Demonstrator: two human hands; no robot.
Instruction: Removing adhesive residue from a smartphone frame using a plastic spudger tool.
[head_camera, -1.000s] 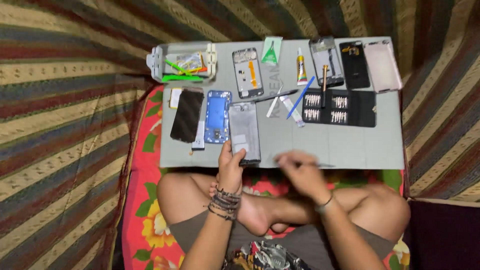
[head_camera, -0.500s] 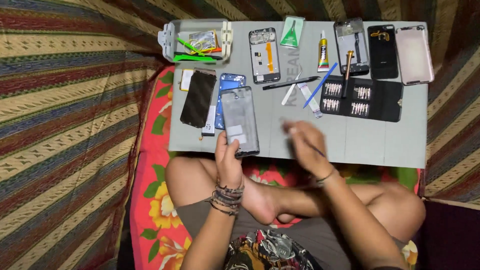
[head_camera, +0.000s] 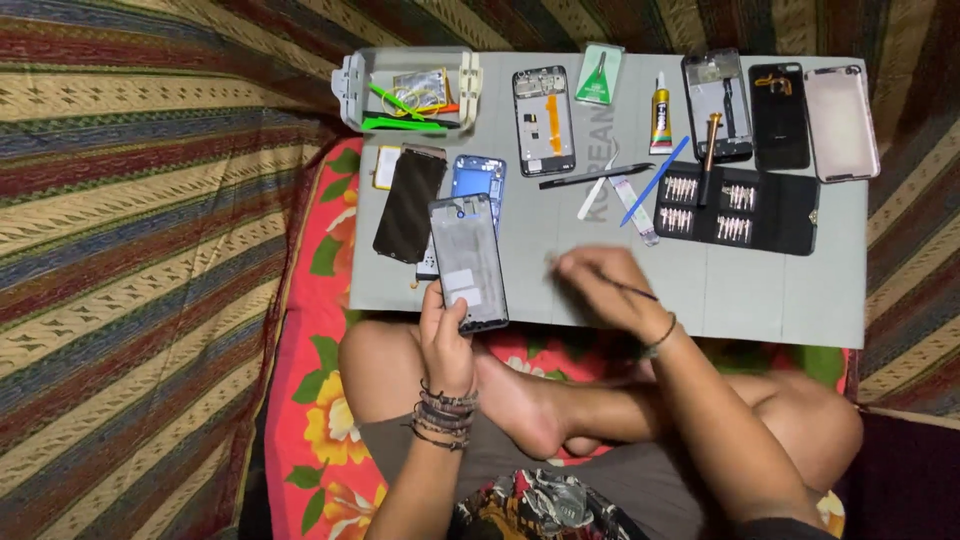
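Crowding the grey mat: phone frames, screwdriver kit.

Home setting, makeshift phone-repair spot: person sits cross-legged on a floral bedsheet, striped blanket around, grey worktop carrying a screwdriver-bit kit and phone frames.

A striped woven cloth surrounds a red floral mat, dimly lit.

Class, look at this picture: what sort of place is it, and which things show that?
Probably a makeshift phone-repair spot at home, on the floor: a grey work mat lies on striped and floral cloth, bearing opened phone frames, a screwdriver bit set and a glue tube.
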